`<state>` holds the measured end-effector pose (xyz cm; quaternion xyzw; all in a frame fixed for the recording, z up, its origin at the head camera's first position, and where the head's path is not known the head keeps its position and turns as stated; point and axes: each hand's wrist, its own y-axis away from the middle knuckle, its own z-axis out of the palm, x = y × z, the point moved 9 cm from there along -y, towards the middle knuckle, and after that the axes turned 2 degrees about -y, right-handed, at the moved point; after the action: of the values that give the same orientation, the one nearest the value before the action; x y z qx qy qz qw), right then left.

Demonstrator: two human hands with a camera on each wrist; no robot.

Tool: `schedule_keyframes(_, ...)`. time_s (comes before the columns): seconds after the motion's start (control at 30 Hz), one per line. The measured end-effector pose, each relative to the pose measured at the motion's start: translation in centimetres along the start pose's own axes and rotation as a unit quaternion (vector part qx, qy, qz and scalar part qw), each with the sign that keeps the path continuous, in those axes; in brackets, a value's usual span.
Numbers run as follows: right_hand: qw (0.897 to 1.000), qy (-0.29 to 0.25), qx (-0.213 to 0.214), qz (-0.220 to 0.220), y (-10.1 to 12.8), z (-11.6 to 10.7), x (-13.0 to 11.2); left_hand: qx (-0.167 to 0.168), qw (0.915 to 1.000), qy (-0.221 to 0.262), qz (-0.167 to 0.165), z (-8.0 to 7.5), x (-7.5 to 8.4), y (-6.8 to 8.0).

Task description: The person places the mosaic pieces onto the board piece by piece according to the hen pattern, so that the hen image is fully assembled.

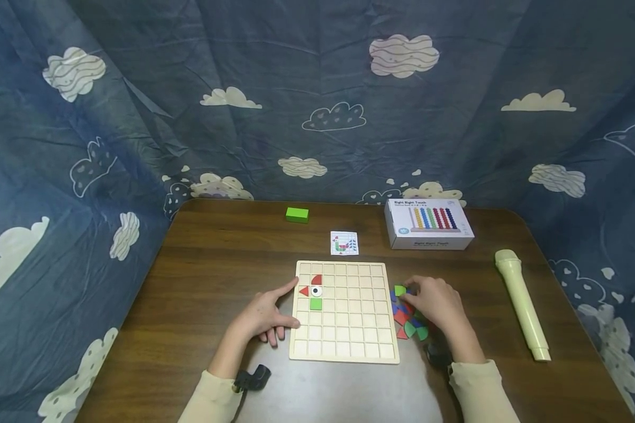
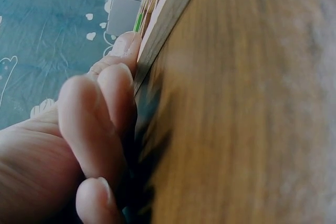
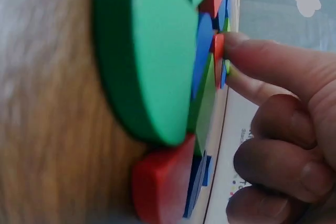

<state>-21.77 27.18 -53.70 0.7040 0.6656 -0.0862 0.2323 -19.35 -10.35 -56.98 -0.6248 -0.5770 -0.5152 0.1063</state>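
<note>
A wooden grid board (image 1: 357, 341) lies on the table. In its upper left cells sit a red quarter-circle (image 1: 317, 279), a red triangle (image 1: 304, 291), a white piece with a black dot (image 1: 316, 291) and a green square (image 1: 316, 304). My left hand (image 1: 261, 314) touches the board's left edge with thumb and index finger spread apart. Beyond the right edge, my right hand (image 1: 436, 301) reaches into a pile of coloured pieces (image 1: 401, 317). Its thumb and index fingertips touch pieces beside a light green one (image 1: 400, 290); whether they pinch one is unclear.
Behind the board lies a small pattern card (image 1: 344, 242). A green block (image 1: 297, 215) and a white box (image 1: 428, 226) with a bead-frame picture stand farther back. On the right lies a pale yellow tube-shaped object (image 1: 522, 305). A cloud-printed curtain (image 1: 317, 147) surrounds the table.
</note>
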Motion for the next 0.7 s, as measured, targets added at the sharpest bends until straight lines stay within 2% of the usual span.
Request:
schedule_keyframes(0.17,0.999,-0.004,0.032,-0.014,0.5,-1.4,-1.3,0.001,1.0,0.001,0.0,-0.1,-0.1,-0.1)
schedule_keyframes(0.23,0.998,-0.01,0.046,-0.034,1.1,-2.0,-3.0,0.001,1.0,0.0,-0.001,-0.2,-0.2,-0.2)
schedule_keyframes(0.33,0.994,-0.011,0.069,-0.079,2.4,-2.0,-7.0,0.0,1.0,-0.001,-0.003,-0.2,-0.3,-0.2)
schedule_keyframes(0.47,0.985,0.001,0.078,-0.152,4.1,0.6,-13.4,-0.001,1.0,0.001,-0.005,-0.3,-0.4,-0.2)
schedule_keyframes(0.53,0.981,0.008,0.076,-0.18,4.7,2.4,-15.8,-0.004,1.0,-0.001,-0.003,-0.2,-0.4,-0.3)
schedule_keyframes(0.6,0.977,0.017,0.075,-0.197,5.1,4.0,-17.4,-0.005,1.0,-0.005,0.002,-0.2,-0.3,-0.4)
schedule_keyframes(0.7,0.976,0.032,0.077,-0.2,5.2,5.8,-18.4,-0.007,0.9999,-0.007,0.009,-0.2,-0.2,-0.4)
